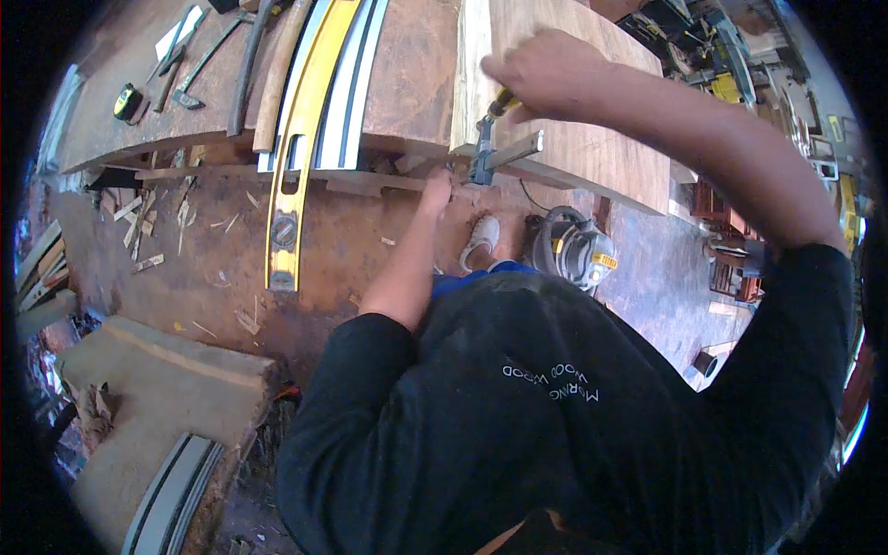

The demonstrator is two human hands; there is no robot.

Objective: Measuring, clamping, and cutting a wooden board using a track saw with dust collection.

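A bar clamp (483, 146) with a yellow and black handle sits at the near edge of a thick, pale wooden board (573, 139). Its metal bar sticks out to the right. My right hand (553, 74) is closed around the handle from above, my arm bent over the board. Lower down, my left hand (437, 190) is beside the clamp, under the bench edge. Its fingers look curled, but whatever they hold, if anything, is too small and hidden to make out.
Left of the board, a yellow spirit level (301, 157) overhangs the bench (402, 83) beside pale metal rails (347, 102). Farther left lie a hammer (208, 65) and a tape measure (128, 102). A grey and yellow power tool (578, 248) stands on the floor by my shoe.
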